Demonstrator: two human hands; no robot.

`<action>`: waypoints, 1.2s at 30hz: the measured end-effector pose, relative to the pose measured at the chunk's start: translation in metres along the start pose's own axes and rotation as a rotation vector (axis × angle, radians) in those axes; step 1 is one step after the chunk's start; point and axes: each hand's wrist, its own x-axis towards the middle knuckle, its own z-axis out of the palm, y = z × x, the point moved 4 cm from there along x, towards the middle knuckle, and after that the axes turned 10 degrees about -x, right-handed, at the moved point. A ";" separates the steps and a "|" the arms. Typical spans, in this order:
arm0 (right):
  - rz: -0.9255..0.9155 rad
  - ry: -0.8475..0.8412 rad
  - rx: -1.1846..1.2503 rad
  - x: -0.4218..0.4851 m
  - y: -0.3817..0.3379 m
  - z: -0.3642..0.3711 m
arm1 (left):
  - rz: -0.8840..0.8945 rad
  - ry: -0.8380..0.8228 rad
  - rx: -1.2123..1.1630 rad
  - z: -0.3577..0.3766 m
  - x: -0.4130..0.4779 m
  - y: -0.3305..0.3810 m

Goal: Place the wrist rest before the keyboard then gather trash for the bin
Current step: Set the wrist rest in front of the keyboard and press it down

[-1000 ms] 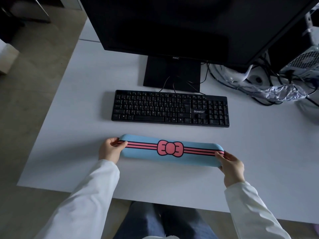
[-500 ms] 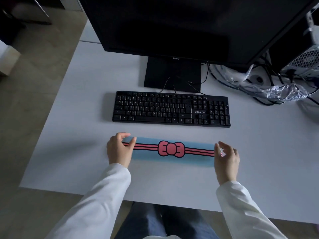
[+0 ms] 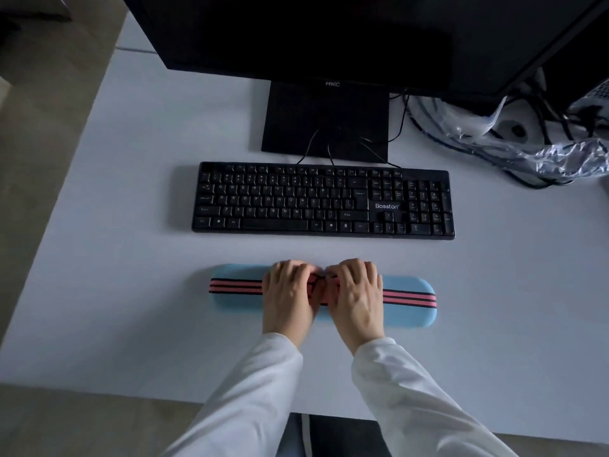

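Note:
A long light-blue wrist rest [image 3: 408, 298] with pink stripes and a pink bow lies flat on the white desk [image 3: 131, 225], a short gap in front of the black keyboard [image 3: 323, 201] and roughly parallel to it. My left hand [image 3: 290, 291] and my right hand [image 3: 357, 291] rest side by side, palms down, on the middle of the rest and cover most of the bow. The fingers lie flat on top, not wrapped around it. A crumpled clear plastic wrapper [image 3: 553, 159] lies at the back right of the desk among cables.
A large black monitor [image 3: 329, 34] on its stand [image 3: 326, 120] rises right behind the keyboard. Black cables [image 3: 438, 140] and a computer case [image 3: 593, 90] crowd the back right corner. The desk's left edge drops to the floor [image 3: 39, 143].
Both hands left the two ends of the wrist rest and came together on its middle. The rest now lies flat on the desk, slightly closer to the keyboard.

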 end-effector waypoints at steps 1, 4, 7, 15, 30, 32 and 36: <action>-0.004 0.001 0.010 0.002 0.001 0.003 | 0.014 0.009 0.024 0.002 0.001 -0.001; -0.031 -0.021 -0.011 0.001 0.003 0.006 | 0.075 0.030 0.114 0.002 0.001 -0.004; -0.060 -0.024 -0.013 0.001 0.004 0.003 | 0.128 0.045 0.189 0.001 0.001 -0.007; -0.020 0.005 -0.019 -0.003 0.035 -0.003 | 0.125 0.050 0.189 -0.005 0.002 -0.015; 0.225 0.090 -0.032 -0.020 0.122 -0.020 | -0.079 0.126 0.182 -0.050 -0.002 -0.075; 0.283 0.067 -0.049 -0.023 0.132 -0.023 | -0.128 0.142 0.127 -0.055 -0.003 -0.080; 0.466 -0.008 0.050 -0.025 0.138 -0.032 | -0.295 0.204 -0.011 -0.070 -0.006 -0.091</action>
